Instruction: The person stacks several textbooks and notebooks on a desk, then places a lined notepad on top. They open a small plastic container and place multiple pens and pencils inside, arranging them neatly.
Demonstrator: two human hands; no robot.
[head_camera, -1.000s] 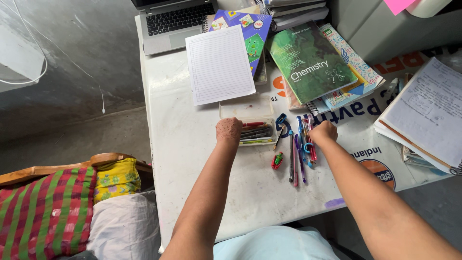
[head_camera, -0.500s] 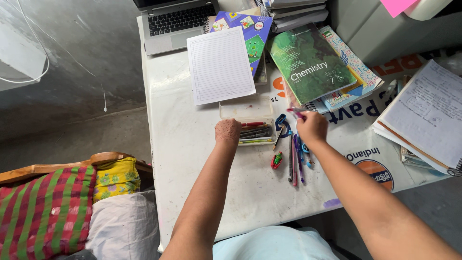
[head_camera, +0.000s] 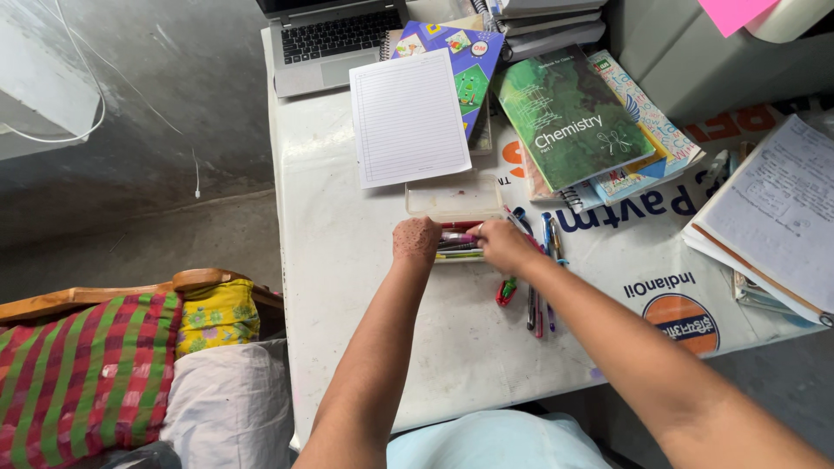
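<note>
Head view: the right hand (head_camera: pixel 504 245) is curled over the clear pencil box (head_camera: pixel 456 241), fingers bent and pinched on a pink-tipped pen (head_camera: pixel 460 235) whose tip shows just left of the knuckles. The pen lies roughly level across the picture, its long axis running left to right along the box, parallel to the red, dark and green pens already lying in it. The left hand (head_camera: pixel 415 238) is loosely closed, resting knuckles-up against the left end of the box; whether it grips the box cannot be told. Both forearms reach up from the lower edge, the right one slanting in from the lower right, the left one nearly straight. The box sits mid-tabletop (head_camera: pixel 330 260), below its clear lid (head_camera: pixel 452 196) and a lined sheet (head_camera: pixel 408 117). Loose pens (head_camera: pixel 537 304) lie just right of the box, partly under the right wrist.
</note>
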